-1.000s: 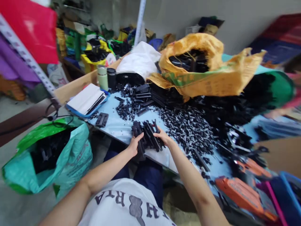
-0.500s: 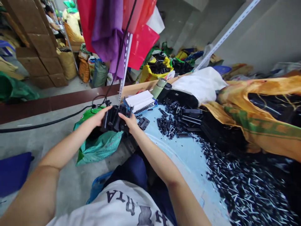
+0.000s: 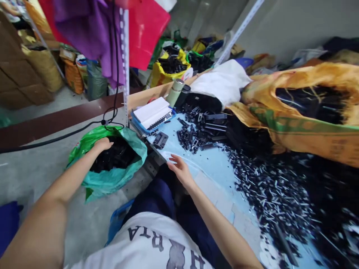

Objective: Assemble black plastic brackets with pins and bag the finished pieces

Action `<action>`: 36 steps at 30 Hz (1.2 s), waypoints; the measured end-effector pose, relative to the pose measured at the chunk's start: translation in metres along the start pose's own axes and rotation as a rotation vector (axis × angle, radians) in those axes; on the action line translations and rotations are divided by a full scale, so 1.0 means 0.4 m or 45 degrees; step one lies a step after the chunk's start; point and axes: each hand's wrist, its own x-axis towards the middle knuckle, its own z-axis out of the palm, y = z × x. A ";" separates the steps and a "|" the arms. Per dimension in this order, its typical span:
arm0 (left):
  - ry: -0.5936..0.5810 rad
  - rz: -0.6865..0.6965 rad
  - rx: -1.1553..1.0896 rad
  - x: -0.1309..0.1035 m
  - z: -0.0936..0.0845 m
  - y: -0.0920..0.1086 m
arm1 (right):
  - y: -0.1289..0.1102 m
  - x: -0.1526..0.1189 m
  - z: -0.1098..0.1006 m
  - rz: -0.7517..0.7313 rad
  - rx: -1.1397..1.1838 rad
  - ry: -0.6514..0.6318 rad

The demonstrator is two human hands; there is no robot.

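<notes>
My left hand (image 3: 103, 143) is over the mouth of a green woven bag (image 3: 112, 179), at its far left side. The fingers point down toward black plastic parts (image 3: 119, 153) in the bag and are mostly hidden, so I cannot tell whether they grip anything. My right hand (image 3: 181, 170) hovers by the near edge of the light-blue tabletop (image 3: 207, 172), fingers apart and holding nothing. Just beyond it, a flat black plastic piece (image 3: 160, 140) lies near the table's corner.
Black parts (image 3: 193, 136) and a wide spread of small pieces (image 3: 275, 190) cover the table's right side. An orange sack (image 3: 308, 123) and a white bag (image 3: 221, 82) lie behind. A notepad (image 3: 153, 112), a green bottle (image 3: 175, 91) and a metal post (image 3: 126, 67) stand ahead.
Both hands held a bunch of black parts above the bag. Those parts have left the hands; the left hand has lowered to the bag, and the right has moved back over the table edge.
</notes>
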 end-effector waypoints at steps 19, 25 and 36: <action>0.140 0.838 0.041 0.098 0.523 0.847 | 0.274 -0.314 -0.405 -0.555 -0.895 1.052; 0.201 0.519 0.299 0.439 0.597 0.972 | 0.331 -0.357 -0.480 -0.645 -1.235 1.212; 0.150 0.142 0.342 0.654 0.713 0.930 | 0.335 -0.352 -0.474 -0.646 -1.230 1.132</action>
